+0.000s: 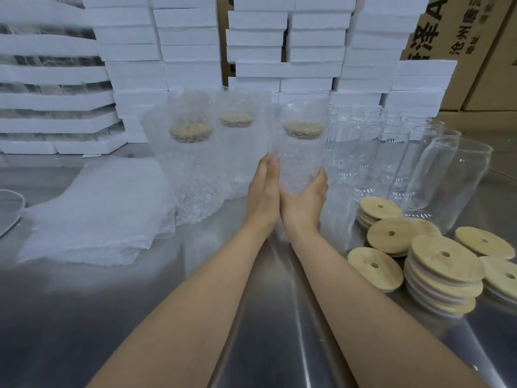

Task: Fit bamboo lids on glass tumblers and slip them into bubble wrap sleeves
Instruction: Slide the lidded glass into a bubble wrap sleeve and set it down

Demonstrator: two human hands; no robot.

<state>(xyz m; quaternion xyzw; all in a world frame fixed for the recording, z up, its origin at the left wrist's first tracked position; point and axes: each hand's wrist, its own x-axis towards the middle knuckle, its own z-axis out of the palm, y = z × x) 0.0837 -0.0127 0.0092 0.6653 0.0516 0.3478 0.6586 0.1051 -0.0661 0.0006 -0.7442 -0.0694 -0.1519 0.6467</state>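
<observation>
The bubble wrap sleeve (300, 155) blurs its lid (303, 129) (probably bamboo) and hides the left hand's (263, 191) fingers.

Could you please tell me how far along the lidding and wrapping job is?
Done: two lidded sleeved tumblers stand at the back. In hand: the left hand and right hand hold a third tumbler, already lidded and inside its sleeve. Left: several bare glasses, loose bamboo lids and a pile of flat sleeves.

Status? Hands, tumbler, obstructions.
Left hand and right hand both grip sleeved tumbler, lid on. Upright, next to two wrapped tumblers. Bare tumblers close on right.
</observation>
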